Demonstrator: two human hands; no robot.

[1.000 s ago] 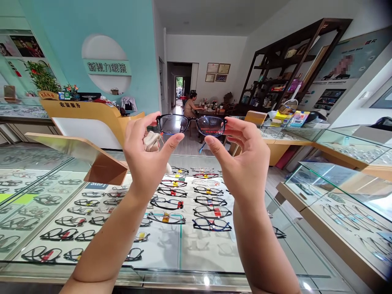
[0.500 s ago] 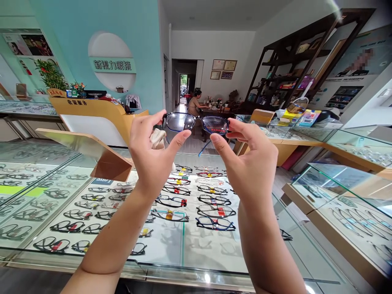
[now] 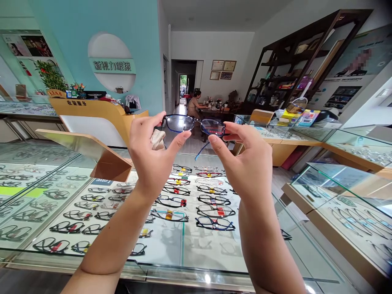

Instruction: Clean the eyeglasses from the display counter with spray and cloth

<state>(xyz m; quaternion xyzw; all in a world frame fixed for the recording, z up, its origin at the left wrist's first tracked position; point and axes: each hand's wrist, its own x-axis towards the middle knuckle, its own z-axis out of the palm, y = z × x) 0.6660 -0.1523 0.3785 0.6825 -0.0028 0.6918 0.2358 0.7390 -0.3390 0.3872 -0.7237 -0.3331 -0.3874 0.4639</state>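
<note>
I hold a pair of dark-framed glasses [image 3: 194,124] up at eye level with both hands. My left hand [image 3: 153,153] pinches the left lens rim between thumb and fingers and also keeps a small beige cloth [image 3: 157,140] tucked in its palm. My right hand [image 3: 245,161] pinches the right lens rim, which carries red lettering. A blue temple arm [image 3: 202,150] hangs down between my hands. The glasses are tilted slightly, right side lower.
Below my hands a glass display counter [image 3: 183,245] holds several rows of frames. A wooden-backed mirror [image 3: 88,153] stands on the counter at left. More glass cases [image 3: 346,192] run along the right. A person [image 3: 194,105] sits at a table far back.
The view rose and steadied after the first frame. The right side of the glasses has since dipped a little, tilting the frame; both hands keep their grip.
</note>
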